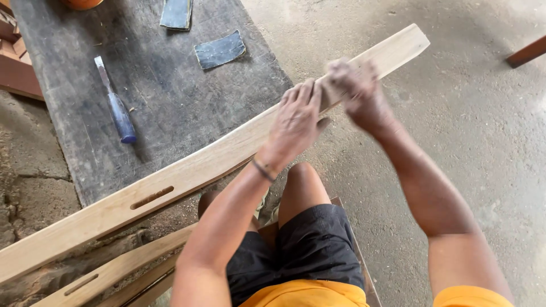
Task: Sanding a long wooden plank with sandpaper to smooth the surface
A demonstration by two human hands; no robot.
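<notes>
A long curved pale wooden board [187, 170] with a slot cut in it runs from lower left to upper right across the dark workbench [153, 85] and over my knees. My left hand [296, 122] lies on the board's upper face, fingers together, holding it down. My right hand [358, 91] is blurred with motion just right of it, pressed on the same board nearer its far end; what it grips, if anything, is too blurred to tell.
A blue-handled chisel [116, 105] lies on the bench. Two dark sandpaper pieces [219, 50] [176, 12] lie farther back. More slotted boards [108, 270] rest at lower left. A dusty concrete floor spreads to the right.
</notes>
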